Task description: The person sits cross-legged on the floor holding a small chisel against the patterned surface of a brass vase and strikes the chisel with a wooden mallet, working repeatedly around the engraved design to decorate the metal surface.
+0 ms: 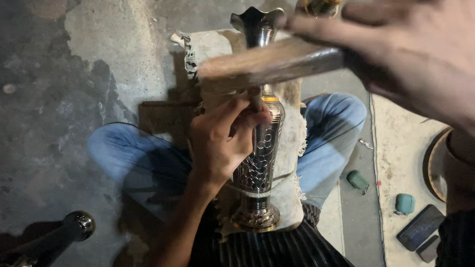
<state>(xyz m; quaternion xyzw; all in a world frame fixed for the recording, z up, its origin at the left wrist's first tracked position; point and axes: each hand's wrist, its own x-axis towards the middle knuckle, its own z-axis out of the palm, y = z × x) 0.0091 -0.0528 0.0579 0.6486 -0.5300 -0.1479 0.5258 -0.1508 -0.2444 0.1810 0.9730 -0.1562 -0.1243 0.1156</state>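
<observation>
From my feed I look straight down on a rough concrete floor [40, 108] — dark grey and stained on the left, with a paler worn patch [114, 42] toward the top. A whitish mat [402, 138] covers the floor on the right; two small teal cases [404, 203] and two dark phones [420, 227] lie near its lower end. A frayed pale cloth [209, 46] is spread at the centre. The light is dim — shadows pool low on the left
</observation>
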